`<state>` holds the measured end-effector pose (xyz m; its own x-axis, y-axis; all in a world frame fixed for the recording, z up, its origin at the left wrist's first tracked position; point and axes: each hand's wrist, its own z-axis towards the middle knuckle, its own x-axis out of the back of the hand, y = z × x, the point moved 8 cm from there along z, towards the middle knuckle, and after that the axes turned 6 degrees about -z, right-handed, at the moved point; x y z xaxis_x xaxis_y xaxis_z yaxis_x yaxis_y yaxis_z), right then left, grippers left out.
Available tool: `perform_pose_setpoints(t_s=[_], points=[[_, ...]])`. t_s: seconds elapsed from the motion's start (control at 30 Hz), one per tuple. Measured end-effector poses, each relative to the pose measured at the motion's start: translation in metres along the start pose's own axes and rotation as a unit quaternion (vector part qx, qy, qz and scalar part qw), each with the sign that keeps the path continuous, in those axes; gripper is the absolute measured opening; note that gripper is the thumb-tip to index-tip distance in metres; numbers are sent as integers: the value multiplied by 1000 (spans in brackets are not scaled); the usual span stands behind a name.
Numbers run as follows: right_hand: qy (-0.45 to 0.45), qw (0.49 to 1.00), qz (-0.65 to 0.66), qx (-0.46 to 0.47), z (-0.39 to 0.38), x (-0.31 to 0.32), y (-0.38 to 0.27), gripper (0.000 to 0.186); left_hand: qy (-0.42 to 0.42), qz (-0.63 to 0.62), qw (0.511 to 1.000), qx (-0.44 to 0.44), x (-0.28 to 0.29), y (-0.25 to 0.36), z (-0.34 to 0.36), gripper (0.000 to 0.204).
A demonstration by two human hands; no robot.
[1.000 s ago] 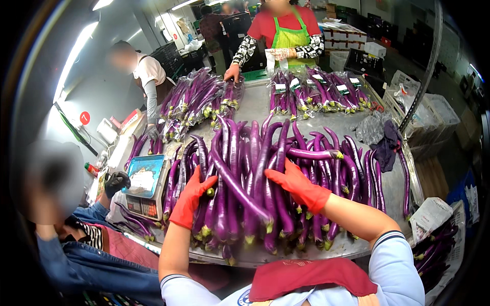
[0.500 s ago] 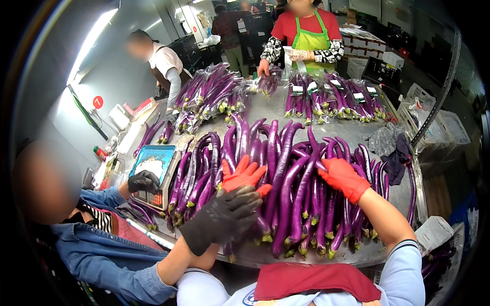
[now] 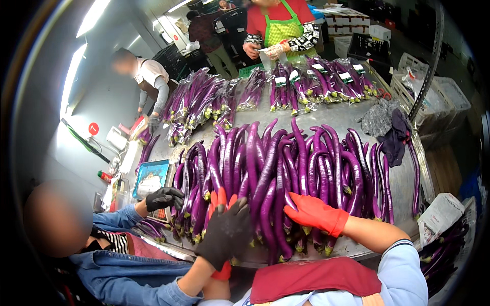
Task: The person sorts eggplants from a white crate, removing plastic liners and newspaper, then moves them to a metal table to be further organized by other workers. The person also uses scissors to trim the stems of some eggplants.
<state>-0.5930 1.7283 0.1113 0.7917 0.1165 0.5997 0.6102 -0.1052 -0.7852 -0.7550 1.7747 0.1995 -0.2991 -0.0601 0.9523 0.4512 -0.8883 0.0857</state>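
A wide heap of long purple eggplants [image 3: 261, 178] lies on the metal table, green stem ends toward me. My left hand [image 3: 221, 198], in a red glove, rests at the heap's left half with fingers stretched out. Most of it is hidden behind a co-worker's black-gloved hand [image 3: 224, 229], which reaches across from the left. In its red glove, my right hand [image 3: 317, 214] is closed around an eggplant [image 3: 290, 202] near the middle front; its fingertips are partly hidden. The co-worker's other black-gloved hand [image 3: 164, 198] is above the heap's left edge, beside a scale [image 3: 151, 178].
Bagged eggplants [image 3: 196, 102] form piles along the far side of the table [image 3: 337, 113]. Crumpled clear plastic [image 3: 378, 118] and a dark cloth [image 3: 395, 138] lie at the right edge. Across the table stands a person in a green apron [image 3: 278, 30]; another person [image 3: 153, 76] bends over at far left.
My right hand has moved left and nearer to me, and eggplants there have shifted. My left hand has drawn back, with the co-worker's black glove now covering more of it.
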Motion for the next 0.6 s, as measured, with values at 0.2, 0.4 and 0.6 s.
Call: perform_pose_setpoints(t_s=[0.2, 0.4, 0.6], points=[[103, 990, -52, 85, 1, 41, -12, 29, -152, 29, 967, -205, 24, 32, -12, 11], [194, 967, 160, 28, 74, 99, 28, 40, 83, -182, 967, 158, 16, 31, -70, 20], [238, 966, 87, -54, 155, 92, 31, 55, 199, -206, 934, 211, 14, 62, -98, 23]])
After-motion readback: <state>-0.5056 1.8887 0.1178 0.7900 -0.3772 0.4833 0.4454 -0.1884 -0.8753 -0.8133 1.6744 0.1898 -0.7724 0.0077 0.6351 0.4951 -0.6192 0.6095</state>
